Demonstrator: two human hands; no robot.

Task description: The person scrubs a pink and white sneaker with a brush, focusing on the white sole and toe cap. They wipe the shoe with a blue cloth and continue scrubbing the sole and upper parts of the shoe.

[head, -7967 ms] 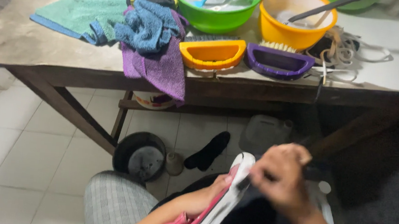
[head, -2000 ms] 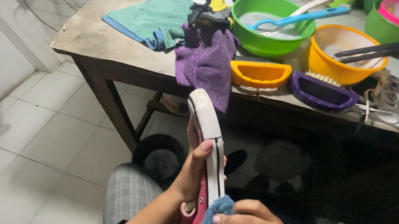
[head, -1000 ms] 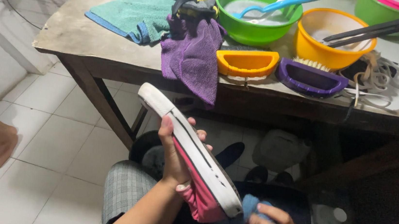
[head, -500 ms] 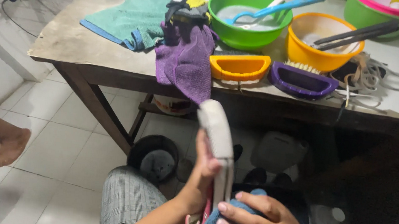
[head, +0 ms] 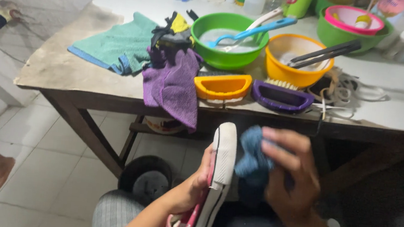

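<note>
Between hands: pink shoe (head: 219, 179), sole up. L hand (head: 195, 187) grips shoe; R hand (head: 289, 178) clutches blue cloth (head: 253, 158) beside sole. Risk: hard rub, shoe twists out of L grip.

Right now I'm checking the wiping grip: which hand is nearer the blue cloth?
Right. The right hand holds the blue cloth in its fingers; the left hand is apart from it, gripping the shoe from the other side.
</note>
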